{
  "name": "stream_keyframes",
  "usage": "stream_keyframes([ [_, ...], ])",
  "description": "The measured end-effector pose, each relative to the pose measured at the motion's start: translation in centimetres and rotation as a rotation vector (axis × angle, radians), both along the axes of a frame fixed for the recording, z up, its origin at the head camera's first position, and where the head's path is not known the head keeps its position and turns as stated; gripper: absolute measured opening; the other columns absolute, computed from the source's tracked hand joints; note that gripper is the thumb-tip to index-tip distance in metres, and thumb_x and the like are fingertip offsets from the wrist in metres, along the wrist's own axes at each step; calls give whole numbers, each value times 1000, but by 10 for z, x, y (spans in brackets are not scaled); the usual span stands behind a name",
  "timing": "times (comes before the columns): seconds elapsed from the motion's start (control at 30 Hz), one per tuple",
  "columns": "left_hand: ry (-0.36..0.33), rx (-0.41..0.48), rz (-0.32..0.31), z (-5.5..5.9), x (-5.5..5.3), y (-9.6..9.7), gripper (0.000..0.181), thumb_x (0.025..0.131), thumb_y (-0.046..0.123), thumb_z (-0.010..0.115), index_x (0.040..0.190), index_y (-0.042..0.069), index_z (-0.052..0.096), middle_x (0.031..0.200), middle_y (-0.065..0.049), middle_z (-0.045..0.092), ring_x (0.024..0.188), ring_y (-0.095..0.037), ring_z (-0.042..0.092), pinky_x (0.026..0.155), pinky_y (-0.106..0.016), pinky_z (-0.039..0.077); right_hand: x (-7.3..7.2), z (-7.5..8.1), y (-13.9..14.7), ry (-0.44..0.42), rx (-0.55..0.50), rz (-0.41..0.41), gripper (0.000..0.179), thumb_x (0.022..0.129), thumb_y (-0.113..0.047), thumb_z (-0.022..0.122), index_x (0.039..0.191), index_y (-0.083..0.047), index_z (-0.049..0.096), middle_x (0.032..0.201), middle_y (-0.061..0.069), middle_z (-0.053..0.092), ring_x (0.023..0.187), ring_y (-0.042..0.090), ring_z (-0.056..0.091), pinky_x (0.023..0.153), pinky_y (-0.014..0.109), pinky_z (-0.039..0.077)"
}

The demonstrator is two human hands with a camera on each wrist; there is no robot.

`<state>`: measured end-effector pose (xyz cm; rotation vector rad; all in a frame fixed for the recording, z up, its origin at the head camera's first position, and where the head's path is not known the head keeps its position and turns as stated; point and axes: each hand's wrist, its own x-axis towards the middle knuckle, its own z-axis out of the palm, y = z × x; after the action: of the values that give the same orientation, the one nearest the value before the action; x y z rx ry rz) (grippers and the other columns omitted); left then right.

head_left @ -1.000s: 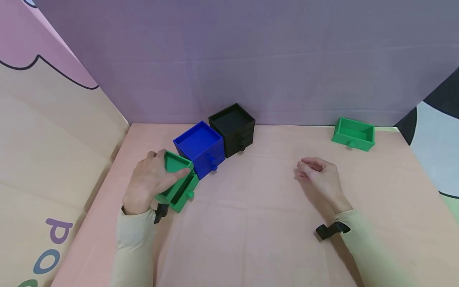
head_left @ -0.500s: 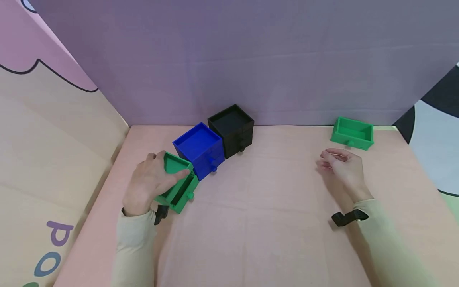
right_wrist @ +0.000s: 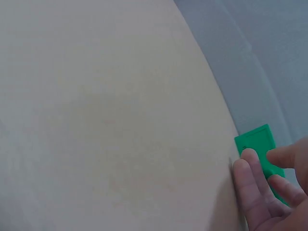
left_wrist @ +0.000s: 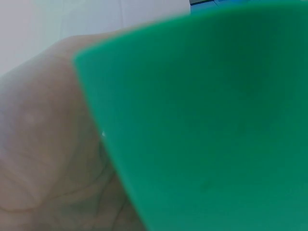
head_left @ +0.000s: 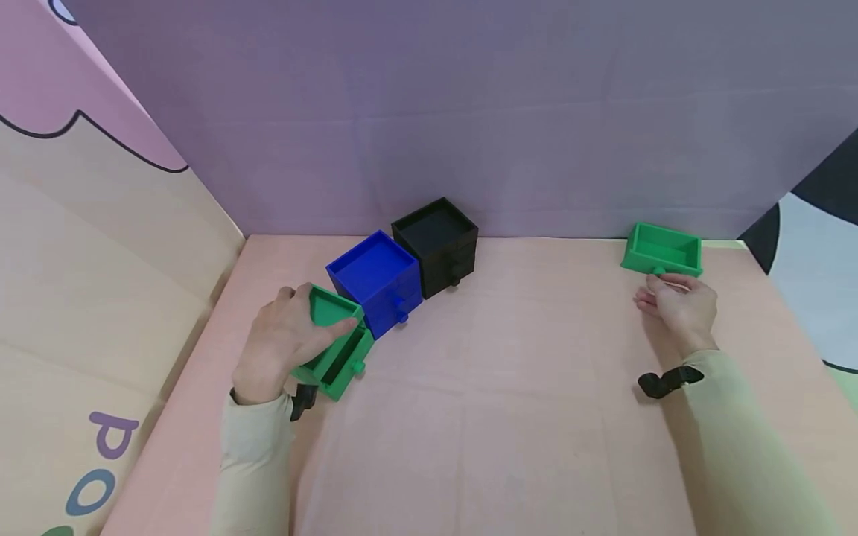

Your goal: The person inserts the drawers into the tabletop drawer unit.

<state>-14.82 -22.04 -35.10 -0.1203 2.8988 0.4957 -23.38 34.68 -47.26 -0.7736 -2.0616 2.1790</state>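
At the left, my left hand (head_left: 278,342) grips a small green drawer cabinet (head_left: 326,309), its thumb over the near side and its fingers at the far side. A dark opening shows below the cabinet's top tray, with one knobbed drawer front (head_left: 345,376) under it. Green plastic (left_wrist: 202,125) fills most of the left wrist view. My right hand (head_left: 684,313) is at a loose green drawer (head_left: 666,249) by the back right. In the right wrist view, its thumb and fingers (right_wrist: 248,187) stand apart around the drawer's knob (right_wrist: 272,169), fingertips close to the front.
A blue drawer cabinet (head_left: 374,266) with two knobs stands against the green one. Behind it is a black cabinet (head_left: 436,238). A purple-grey cloth wall (head_left: 469,119) rises along the back of the pink-covered table (head_left: 503,417), and a printed panel (head_left: 87,260) borders the left.
My right hand has moved right and away from me, from the middle right of the table to the loose green drawer. The left hand and the cabinets have stayed in place.
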Motion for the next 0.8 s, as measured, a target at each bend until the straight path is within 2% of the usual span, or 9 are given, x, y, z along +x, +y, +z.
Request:
stream_keyframes([
  [0.27, -7, -6, 2, 0, 0, 0, 98, 91, 70, 65, 159, 3, 41, 137, -27, 55, 106, -42, 62, 79, -48, 60, -9, -9, 1, -5, -8, -79, 29, 102, -22, 71, 119, -18, 47, 71, -12, 75, 58, 8, 76, 57, 25, 62],
  [0.47, -6, -7, 0, 0, 1, 1, 98, 91, 70, 66, 158, 3, 42, 134, -26, 55, 104, -41, 62, 78, -46, 59, -15, -13, 1, -67, 78, -123, 25, 103, -32, 70, 112, -23, 49, 68, -17, 71, 54, 6, 72, 55, 22, 60],
  [0.63, 2, -10, -1, 0, 2, 3, 98, 91, 69, 66, 158, 2, 42, 134, -27, 56, 102, -40, 63, 76, -44, 60, -17, -15, 3, -80, 136, -158, 20, 104, -32, 67, 108, -24, 49, 67, -16, 68, 49, 5, 69, 52, 20, 59],
  [0.8, 16, -19, -5, 1, 1, 3, 97, 91, 68, 67, 158, 1, 43, 134, -28, 56, 101, -41, 63, 75, -44, 60, -19, -17, 4, -47, 99, -168, 19, 103, -28, 68, 108, -20, 51, 64, -15, 70, 50, 5, 70, 52, 18, 58],
])
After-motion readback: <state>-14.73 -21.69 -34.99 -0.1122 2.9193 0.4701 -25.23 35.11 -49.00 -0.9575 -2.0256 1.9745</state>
